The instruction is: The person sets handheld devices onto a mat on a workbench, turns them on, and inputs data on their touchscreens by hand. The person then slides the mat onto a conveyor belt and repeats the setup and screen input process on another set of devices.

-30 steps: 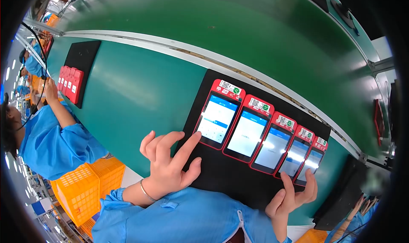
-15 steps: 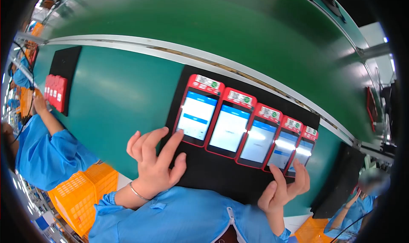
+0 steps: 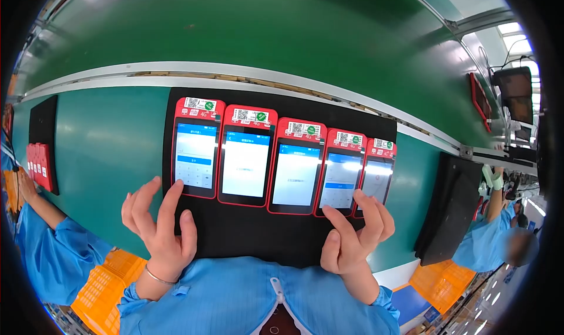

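Several red handheld payment terminals lie side by side, screens up and lit, on a black mat (image 3: 235,235). The leftmost terminal (image 3: 195,147) displays a keypad under a blue button. Over its lower left corner is the index fingertip of my left hand (image 3: 161,235), whose fingers are spread and hold nothing. My right hand (image 3: 355,235) is also open, its index fingertip at the bottom of the fourth terminal (image 3: 341,170), which shows a keypad too. Another right fingertip is by the gap beside the rightmost terminal (image 3: 376,173). Mostly white screens show on the second terminal (image 3: 245,164) and the middle terminal (image 3: 295,173).
More red devices (image 3: 40,166) rest on a black mat at the left, near a co-worker's hand (image 3: 26,185). A metal rail (image 3: 235,73) runs behind the terminals. Black mats (image 3: 449,208) lie at the right; orange crates (image 3: 108,288) are below the table edge.
The camera view has turned, so the terminals and both hands appear further left and more level. My hands stay by the same terminals, fingers still apart.
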Tool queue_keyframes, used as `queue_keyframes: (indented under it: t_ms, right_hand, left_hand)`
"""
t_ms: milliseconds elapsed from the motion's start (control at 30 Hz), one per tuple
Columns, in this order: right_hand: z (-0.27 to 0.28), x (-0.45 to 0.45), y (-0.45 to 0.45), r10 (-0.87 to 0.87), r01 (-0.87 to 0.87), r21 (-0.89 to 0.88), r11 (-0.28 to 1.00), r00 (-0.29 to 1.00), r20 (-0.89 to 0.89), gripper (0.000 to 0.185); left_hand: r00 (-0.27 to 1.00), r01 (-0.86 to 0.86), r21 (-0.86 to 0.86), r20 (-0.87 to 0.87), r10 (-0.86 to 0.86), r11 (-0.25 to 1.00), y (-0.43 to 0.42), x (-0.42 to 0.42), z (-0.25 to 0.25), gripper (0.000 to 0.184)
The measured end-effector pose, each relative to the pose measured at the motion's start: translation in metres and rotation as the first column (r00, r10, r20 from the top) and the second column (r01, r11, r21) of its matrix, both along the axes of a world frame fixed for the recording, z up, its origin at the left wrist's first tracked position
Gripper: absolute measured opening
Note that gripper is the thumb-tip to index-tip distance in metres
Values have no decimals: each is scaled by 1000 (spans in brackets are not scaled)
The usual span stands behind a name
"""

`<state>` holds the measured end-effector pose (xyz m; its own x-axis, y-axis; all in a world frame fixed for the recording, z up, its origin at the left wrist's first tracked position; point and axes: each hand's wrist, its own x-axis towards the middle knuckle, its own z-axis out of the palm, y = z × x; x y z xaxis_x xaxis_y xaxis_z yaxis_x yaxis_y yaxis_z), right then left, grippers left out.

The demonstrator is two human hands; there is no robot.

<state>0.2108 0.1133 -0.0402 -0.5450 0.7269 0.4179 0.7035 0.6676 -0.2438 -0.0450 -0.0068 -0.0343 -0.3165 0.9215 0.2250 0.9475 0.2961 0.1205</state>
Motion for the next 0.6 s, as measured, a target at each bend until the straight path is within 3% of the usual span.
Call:
queue_keyframes:
  t_ms: [433,533,600]
  right_hand:
    - [0,-1,0,4,-4,10,1000,1000,-8,31]
    - [-1,-1,0,5,-3,46,999,999,-33,31]
    - [2,-2,1,-4,4,13,1000,1000,10,31]
  left_hand:
    - [999,5,-21,35,-4,1000,1,-1,1,36]
    - [999,-21,29,-36,22,999,2,1,3,36]
    - [1000,0,-29,8,0,1000,5,-1,4,35]
